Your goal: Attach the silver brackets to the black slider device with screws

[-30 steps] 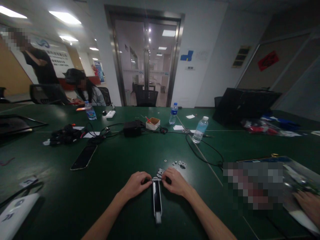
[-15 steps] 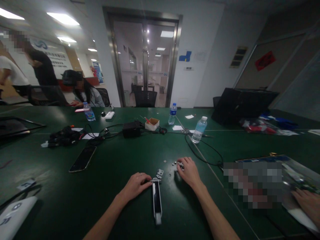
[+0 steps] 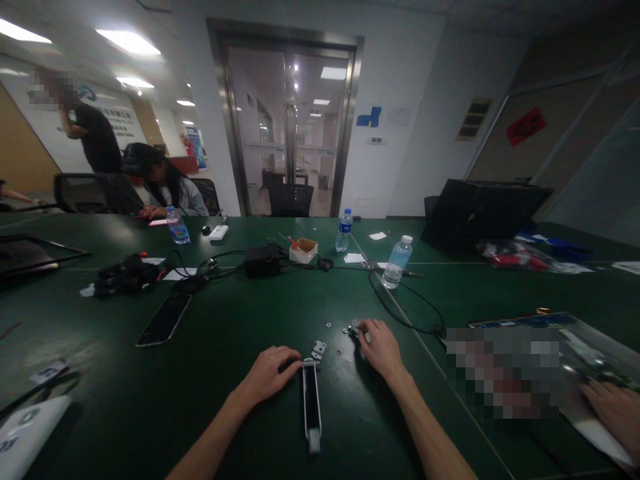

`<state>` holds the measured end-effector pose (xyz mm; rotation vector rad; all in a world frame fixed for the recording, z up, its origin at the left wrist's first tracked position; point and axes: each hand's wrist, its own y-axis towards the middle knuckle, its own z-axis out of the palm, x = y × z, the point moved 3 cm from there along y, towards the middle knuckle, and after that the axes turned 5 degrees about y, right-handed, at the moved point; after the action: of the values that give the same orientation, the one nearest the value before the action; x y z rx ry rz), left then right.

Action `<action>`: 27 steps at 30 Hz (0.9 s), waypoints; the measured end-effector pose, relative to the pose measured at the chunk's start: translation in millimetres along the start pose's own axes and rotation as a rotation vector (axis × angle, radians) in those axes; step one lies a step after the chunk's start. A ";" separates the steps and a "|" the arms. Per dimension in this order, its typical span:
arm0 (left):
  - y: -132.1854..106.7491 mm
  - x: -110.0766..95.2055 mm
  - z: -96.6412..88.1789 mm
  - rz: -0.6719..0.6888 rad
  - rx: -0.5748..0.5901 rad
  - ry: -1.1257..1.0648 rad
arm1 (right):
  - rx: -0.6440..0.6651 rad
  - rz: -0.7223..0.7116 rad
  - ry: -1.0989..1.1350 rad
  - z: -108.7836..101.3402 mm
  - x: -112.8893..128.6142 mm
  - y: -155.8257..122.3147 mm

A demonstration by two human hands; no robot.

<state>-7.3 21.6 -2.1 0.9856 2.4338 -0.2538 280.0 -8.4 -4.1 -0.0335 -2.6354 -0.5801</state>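
On the green desk (image 3: 235, 320), the left hand (image 3: 270, 375) curls over the metal-capped end of a slim black-and-white bar (image 3: 311, 403), which looks stiff and best held along its body. The right hand (image 3: 381, 347) pinches a small metal fitting (image 3: 356, 327), half hidden, just beside loose tiny nuts (image 3: 345, 329), with a hinge bracket (image 3: 318, 348) between the hands; such light, slippery bits probably want taking by their edges with the fingertips.

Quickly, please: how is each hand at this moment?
Left hand: closed, at the end of the white-framed black bar; holding cannot be told.
Right hand: closed beside small metal nuts; holding cannot be told.
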 end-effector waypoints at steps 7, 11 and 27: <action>0.7 -5.7 -2.2 0.014 -0.108 -0.106 | 0.103 -0.462 0.305 13.7 62.5 -15.3; 0.6 -9.7 -3.8 0.041 -0.193 -0.191 | 0.171 -0.629 0.304 26.3 97.2 -29.8; -1.1 -4.6 -21.3 -0.101 -0.233 -0.235 | 0.159 -0.502 0.289 24.5 78.5 -19.4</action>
<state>-13.3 25.5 18.5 0.6912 2.2394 -0.1095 196.7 -21.5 1.6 0.7217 -2.3902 -0.4841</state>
